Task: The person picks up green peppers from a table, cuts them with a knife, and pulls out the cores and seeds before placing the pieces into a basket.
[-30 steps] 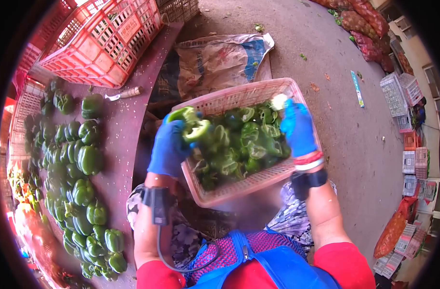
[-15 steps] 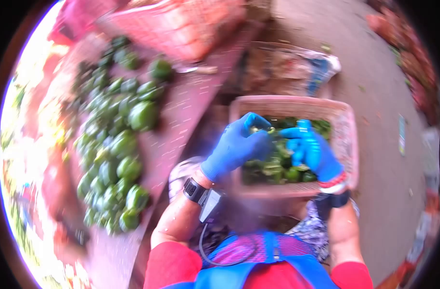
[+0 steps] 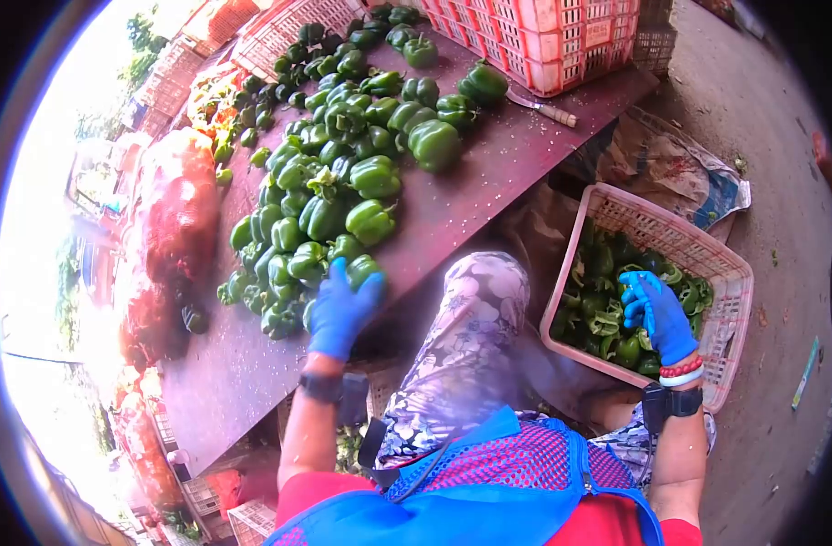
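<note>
My left hand (image 3: 343,311), in a blue glove, is at the near edge of a pile of green bell peppers on the table. Its thumb and fingers are apart, right up against a green bell pepper (image 3: 365,269); whether it touches is hard to tell. Over the pink plastic crate (image 3: 732,300) is my right hand (image 3: 657,314), also gloved in blue, with its fingers curled closed. What it holds, if anything, is hidden. Inside the crate lie whole and cut green peppers (image 3: 602,264).
A knife with a wooden handle (image 3: 557,115) rests on the reddish table (image 3: 470,200) beside the peppers. Behind it stands a red plastic crate (image 3: 561,45). Filled red mesh sacks (image 3: 175,209) line the table's left side. A worn sack (image 3: 657,168) lies beyond the pink crate.
My left hand has moved left from above the pink crate to the pepper pile. My right hand stays over the crate. The view has turned toward the table.
</note>
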Demonstrator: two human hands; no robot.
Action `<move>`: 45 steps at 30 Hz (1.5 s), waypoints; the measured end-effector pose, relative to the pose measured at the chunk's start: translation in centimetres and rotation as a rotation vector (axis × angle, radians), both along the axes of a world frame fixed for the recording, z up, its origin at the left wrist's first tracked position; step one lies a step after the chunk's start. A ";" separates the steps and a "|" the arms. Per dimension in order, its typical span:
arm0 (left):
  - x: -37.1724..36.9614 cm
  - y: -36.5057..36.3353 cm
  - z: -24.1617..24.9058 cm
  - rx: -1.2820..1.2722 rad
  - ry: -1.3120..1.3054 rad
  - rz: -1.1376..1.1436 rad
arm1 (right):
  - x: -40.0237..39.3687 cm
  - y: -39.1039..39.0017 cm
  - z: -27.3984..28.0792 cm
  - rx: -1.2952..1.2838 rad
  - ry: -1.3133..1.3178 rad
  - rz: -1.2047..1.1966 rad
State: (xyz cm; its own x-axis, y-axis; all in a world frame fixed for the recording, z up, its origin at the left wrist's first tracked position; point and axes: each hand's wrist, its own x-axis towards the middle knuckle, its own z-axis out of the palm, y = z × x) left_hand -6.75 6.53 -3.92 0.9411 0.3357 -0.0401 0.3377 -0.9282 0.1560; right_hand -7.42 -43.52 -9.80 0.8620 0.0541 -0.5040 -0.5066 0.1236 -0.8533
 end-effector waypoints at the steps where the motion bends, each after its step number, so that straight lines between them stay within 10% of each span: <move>1: 1.4 -1.2 -1.8 0.074 -0.006 0.073 | -0.1 -0.1 -0.1 -0.006 0.010 0.007; 5: 3.6 -1.0 -5.7 0.097 -0.170 0.207 | 0.0 0.0 0.8 -0.022 0.013 -0.019; 8: 2.9 -2.7 -0.6 -1.239 -0.295 0.204 | -0.2 1.5 2.8 -0.065 -0.194 0.023; 12: 5.4 -14.2 3.6 -1.726 0.005 -0.090 | -0.6 4.4 4.5 0.001 -0.495 0.191; 14: 5.6 -19.9 5.2 -1.109 0.053 -0.490 | -0.9 4.9 5.5 0.239 -0.440 0.226; 18: 6.0 -28.5 3.6 -1.311 0.391 -0.677 | -0.1 3.8 3.0 0.441 -0.613 0.105; 27: 7.8 -33.3 -1.8 -1.208 0.422 -0.904 | -0.5 0.1 -0.4 -0.308 -0.837 -0.075; 37: 8.9 -32.1 -2.8 -1.130 0.804 -0.707 | -1.1 1.0 -1.8 -0.271 -0.683 0.070; 45: 7.4 -30.8 -3.5 -1.538 0.747 -0.549 | 0.2 1.7 1.5 -0.474 -0.741 0.098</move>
